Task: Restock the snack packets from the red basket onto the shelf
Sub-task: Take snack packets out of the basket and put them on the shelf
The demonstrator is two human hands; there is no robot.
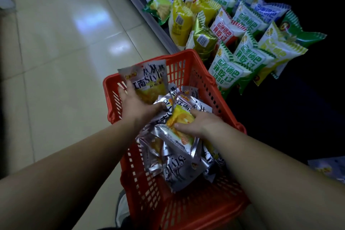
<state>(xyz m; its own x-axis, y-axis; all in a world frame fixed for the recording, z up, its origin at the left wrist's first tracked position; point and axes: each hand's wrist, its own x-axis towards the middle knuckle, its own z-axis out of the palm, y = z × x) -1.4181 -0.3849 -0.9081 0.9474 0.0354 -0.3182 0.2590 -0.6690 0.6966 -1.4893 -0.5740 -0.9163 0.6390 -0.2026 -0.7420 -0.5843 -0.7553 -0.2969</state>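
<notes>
**Shiny foil in a dull plastic basket**

The red basket (pixel 186 211) is a moulded plastic lattice with a smooth, fairly dull finish. Inside it, the snack packets (pixel 177 172) are crinkled silver foil film, highly reflective. Beyond the basket, the shelf packets (pixel 229 73) are glossy printed plastic film. Left of the basket, the floor tiles (pixel 74 43) are smooth, polished and mirror the lights.

The left hand (pixel 134 104) is blurred, so the grip of its fingers on the silver packet (pixel 149 82) is not clear. Packets cover the bottom of the red basket (pixel 186 61). The back of the shelf (pixel 164 37) is lost in darkness. The right edge cuts a blurred blue packet (pixel 328 169).
</notes>
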